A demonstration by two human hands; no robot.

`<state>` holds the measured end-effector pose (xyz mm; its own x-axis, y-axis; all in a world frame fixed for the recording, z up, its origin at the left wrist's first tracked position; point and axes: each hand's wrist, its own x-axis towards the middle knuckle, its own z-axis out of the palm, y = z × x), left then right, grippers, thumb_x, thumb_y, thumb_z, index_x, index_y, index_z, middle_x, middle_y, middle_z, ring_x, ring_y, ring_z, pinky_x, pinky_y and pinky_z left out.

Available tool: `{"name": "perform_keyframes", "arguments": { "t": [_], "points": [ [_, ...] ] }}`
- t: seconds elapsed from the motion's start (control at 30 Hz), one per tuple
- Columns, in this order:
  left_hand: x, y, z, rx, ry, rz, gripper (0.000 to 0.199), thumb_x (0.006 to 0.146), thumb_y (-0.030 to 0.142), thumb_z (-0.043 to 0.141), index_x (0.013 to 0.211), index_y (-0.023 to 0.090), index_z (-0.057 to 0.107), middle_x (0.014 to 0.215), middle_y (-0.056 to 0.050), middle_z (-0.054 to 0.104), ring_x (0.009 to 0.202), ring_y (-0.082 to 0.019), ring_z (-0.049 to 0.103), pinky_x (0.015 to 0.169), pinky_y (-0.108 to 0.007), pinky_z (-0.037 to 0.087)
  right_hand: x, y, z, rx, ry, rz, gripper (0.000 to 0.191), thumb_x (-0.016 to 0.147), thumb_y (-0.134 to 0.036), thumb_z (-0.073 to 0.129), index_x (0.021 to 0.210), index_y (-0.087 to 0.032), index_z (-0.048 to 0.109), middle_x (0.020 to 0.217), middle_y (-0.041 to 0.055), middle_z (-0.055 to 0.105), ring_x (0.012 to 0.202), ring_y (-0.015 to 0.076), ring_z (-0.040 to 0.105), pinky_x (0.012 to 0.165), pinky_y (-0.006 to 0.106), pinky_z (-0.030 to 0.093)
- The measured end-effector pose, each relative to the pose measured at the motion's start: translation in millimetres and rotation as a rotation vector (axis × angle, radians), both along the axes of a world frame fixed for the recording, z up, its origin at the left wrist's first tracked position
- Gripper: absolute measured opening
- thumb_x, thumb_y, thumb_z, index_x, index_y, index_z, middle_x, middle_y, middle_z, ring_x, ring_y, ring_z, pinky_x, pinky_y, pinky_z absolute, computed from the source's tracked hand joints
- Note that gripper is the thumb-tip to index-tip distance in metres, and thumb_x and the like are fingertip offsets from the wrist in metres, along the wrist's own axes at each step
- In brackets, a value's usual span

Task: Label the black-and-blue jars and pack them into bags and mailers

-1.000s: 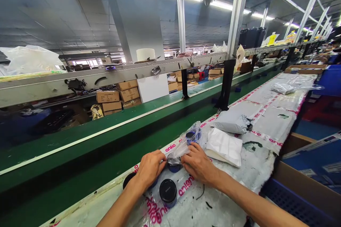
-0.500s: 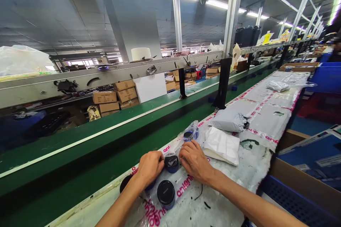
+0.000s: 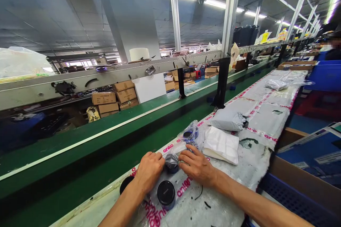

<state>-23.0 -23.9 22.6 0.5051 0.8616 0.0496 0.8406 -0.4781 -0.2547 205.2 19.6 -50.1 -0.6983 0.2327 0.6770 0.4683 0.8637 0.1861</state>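
A small dark round speaker-like cylinder [image 3: 172,166] stands on the bench between my hands, with a clear plastic bag [image 3: 172,156] over its top. My left hand [image 3: 149,172] is closed at its left side, fingertips curled against the bag. On the other side my right hand [image 3: 197,167] pinches the bag, its fingers bent; the exact fingertip contact is partly hidden. Nearer to me is another black-topped cylinder [image 3: 166,193]. A third black cylinder [image 3: 126,183] is partly covered by my left forearm. Beyond my right hand lie bagged blue-and-black pieces [image 3: 191,135].
A white folded packet [image 3: 221,145] and a grey plastic parcel [image 3: 228,120] lie right of the bagged pieces. The green conveyor [image 3: 106,159] runs along the bench's far side. Cardboard boxes and a blue crate [image 3: 329,78] stand at the right. A dark post [image 3: 220,85] rises beside the conveyor.
My hands stay around the bagged cylinder. The right hand has dropped slightly and its fingers have shifted; the plastic over the cylinder's top has moved a little.
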Motion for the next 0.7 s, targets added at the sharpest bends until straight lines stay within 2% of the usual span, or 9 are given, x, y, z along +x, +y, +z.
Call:
{"name": "perform_keyframes", "arguments": {
  "t": [0.13, 0.27, 0.5, 0.7],
  "points": [
    [-0.4, -1.2, -2.0, 0.032, 0.126, -0.133, 0.016, 0.094, 0.008, 0.054, 0.093, 0.015, 0.069, 0.096, -0.011, 0.071, 0.087, -0.026, 0.067, 0.080, -0.039, 0.047, 6.5, 2.1, -2.7, 0.055, -0.077, 0.027, 0.020, 0.099, -0.010, 0.051, 0.093, -0.021, 0.068, 0.106, 0.0051, 0.073, 0.103, 0.0214, 0.064, 0.109, 0.047, 0.041],
    [1.6, -2.8, -1.4, 0.068, 0.225, -0.244, 0.018, 0.095, 0.009, 0.052, 0.098, 0.013, 0.069, 0.095, -0.013, 0.071, 0.085, -0.028, 0.066, 0.078, -0.041, 0.047, 10.5, 1.1, -4.1, 0.087, -0.142, 0.045, 0.022, 0.099, -0.010, 0.051, 0.091, -0.021, 0.068, 0.104, 0.0047, 0.073, 0.103, 0.0214, 0.064, 0.110, 0.046, 0.042],
    [6.2, -4.9, -4.7, 0.102, 0.348, -0.333, 0.022, 0.096, 0.011, 0.049, 0.095, 0.011, 0.070, 0.090, -0.015, 0.071, 0.081, -0.029, 0.067, 0.076, -0.041, 0.045, 3.7, 1.0, -1.0, 0.119, -0.229, 0.037, 0.019, 0.098, -0.012, 0.053, 0.090, -0.018, 0.069, 0.100, 0.0066, 0.071, 0.101, 0.0239, 0.061, 0.112, 0.049, 0.037],
    [7.5, -4.3, -9.7, 0.036, 0.389, -0.374, 0.026, 0.094, 0.006, 0.046, 0.098, 0.004, 0.071, 0.086, -0.020, 0.072, 0.076, -0.031, 0.069, 0.082, -0.047, 0.048, 1.4, 2.3, 3.8, 0.069, -0.342, 0.078, 0.017, 0.098, -0.012, 0.054, 0.088, -0.017, 0.067, 0.085, 0.0046, 0.066, 0.088, 0.0213, 0.057, 0.101, 0.043, 0.042]
  ]
}}
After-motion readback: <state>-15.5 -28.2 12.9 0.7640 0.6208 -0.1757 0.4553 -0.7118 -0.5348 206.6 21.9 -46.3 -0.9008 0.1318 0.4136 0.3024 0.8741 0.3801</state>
